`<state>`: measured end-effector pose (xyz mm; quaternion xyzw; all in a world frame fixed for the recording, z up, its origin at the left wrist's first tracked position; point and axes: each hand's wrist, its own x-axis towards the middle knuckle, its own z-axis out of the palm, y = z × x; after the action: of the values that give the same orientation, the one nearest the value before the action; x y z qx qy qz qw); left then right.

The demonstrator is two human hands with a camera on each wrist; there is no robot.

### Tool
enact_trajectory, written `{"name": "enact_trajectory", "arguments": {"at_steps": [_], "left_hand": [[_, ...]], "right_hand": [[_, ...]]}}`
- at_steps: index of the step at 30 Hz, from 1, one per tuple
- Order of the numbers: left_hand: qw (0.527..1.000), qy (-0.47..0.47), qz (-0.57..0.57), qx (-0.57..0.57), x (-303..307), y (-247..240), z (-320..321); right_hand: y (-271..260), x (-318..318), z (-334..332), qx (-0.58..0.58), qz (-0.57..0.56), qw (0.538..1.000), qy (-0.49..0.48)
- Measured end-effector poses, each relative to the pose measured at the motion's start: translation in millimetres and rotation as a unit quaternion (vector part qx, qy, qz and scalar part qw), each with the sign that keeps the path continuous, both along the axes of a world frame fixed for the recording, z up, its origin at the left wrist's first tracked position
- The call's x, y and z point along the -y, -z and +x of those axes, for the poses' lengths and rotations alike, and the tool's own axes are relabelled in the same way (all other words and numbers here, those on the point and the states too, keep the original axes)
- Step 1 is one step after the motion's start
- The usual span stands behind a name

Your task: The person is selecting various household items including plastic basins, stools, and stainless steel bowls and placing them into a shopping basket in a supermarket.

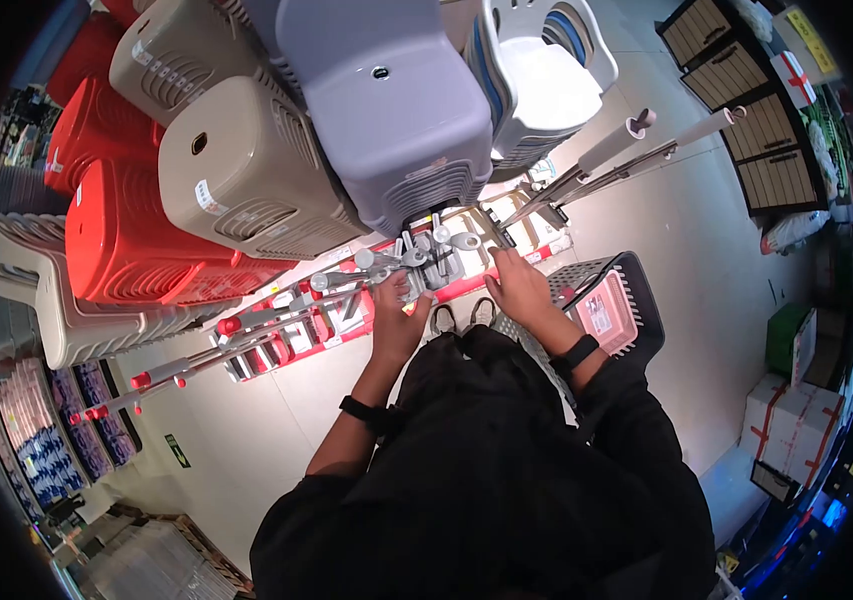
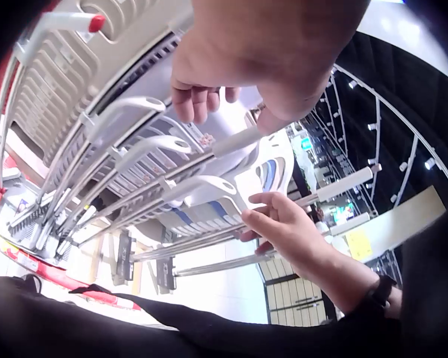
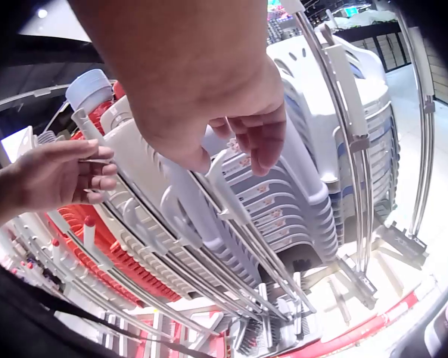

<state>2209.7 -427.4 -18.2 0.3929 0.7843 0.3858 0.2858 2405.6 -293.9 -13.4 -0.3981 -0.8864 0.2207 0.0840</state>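
Note:
In the head view my left hand [image 1: 398, 318] reaches among the grey-white handles [image 1: 376, 260] of long-handled cleaning tools. The left wrist view shows its thumb beside the end of one light handle [image 2: 237, 140], its other fingers loosely bent. My right hand [image 1: 521, 290] is close to a looped handle end [image 1: 466, 241], with thumb and fingers apart and nothing between them in the left wrist view. Metal poles run down from these handles to grey bases with comb-like teeth [image 3: 272, 328], standing low on a red-edged display.
Stacks of grey-purple [image 1: 396, 90], beige [image 1: 236, 160], red [image 1: 136, 230] and white stools or chairs [image 1: 546, 85] rise behind the handles. A dark shopping basket [image 1: 646, 300] holding a pink basket [image 1: 606, 312] hangs by my right arm. More mop poles [image 1: 596, 150] lean at the right.

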Motion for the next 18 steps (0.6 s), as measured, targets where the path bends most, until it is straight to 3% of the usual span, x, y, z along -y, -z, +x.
{"name": "enact_trajectory", "arguments": {"at_steps": [2, 3, 6, 8, 10, 14, 18], "left_hand": [[0.996, 0.055, 0.057, 0.048, -23, -3, 10], [0.995, 0.032, 0.057, 0.07, -38, 2, 16], [0.995, 0.04, 0.078, 0.049, -79, 20, 20], [0.995, 0.047, 0.088, 0.01, -95, 24, 23], [0.996, 0.025, 0.006, 0.087, -107, 45, 21], [0.989, -0.021, 0.035, 0.145, -107, 82, 16], [0.989, -0.021, 0.019, 0.144, -104, 71, 19]], "right_hand": [[1, -9, 2, 0.005, 0.007, 0.999, 0.033], [7, -14, -3, -0.007, 0.022, 0.999, 0.031], [22, -23, -22, -0.011, 0.02, 0.999, 0.026], [28, -29, -38, 0.057, -0.029, 0.998, 0.015], [37, -33, -49, 0.107, -0.047, 0.993, 0.007], [57, -43, -64, 0.152, -0.068, 0.986, -0.004], [58, -46, -75, 0.185, -0.074, 0.98, -0.016]]}}
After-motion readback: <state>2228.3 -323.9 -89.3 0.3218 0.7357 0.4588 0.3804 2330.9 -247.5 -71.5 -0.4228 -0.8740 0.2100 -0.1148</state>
